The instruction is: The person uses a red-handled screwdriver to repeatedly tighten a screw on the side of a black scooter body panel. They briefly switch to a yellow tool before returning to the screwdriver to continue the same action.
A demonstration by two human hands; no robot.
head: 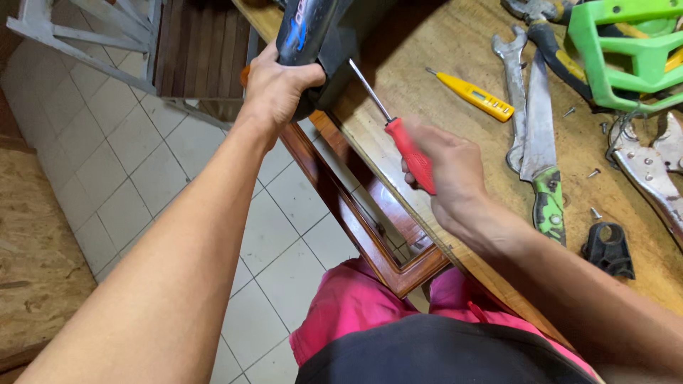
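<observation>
We see our right hand [445, 171] closed around the red plastic handle of a steel-shafted screwdriver [398, 135], whose long axis slants up and left toward the black moulded tool body [313, 35] that our left hand [274, 85] clamps at the bench edge. The scuffed wooden benchtop [427, 43] spreads right of both hands over pale floor tiles [107, 156].

The black device [313, 28] runs off the top edge, its lower part covered by the left hand [277, 85]. The screwdriver [398, 139] tip vanishes behind it. The green frame [626, 50] and locking pliers [654, 171] are cut off at the right edge.
</observation>
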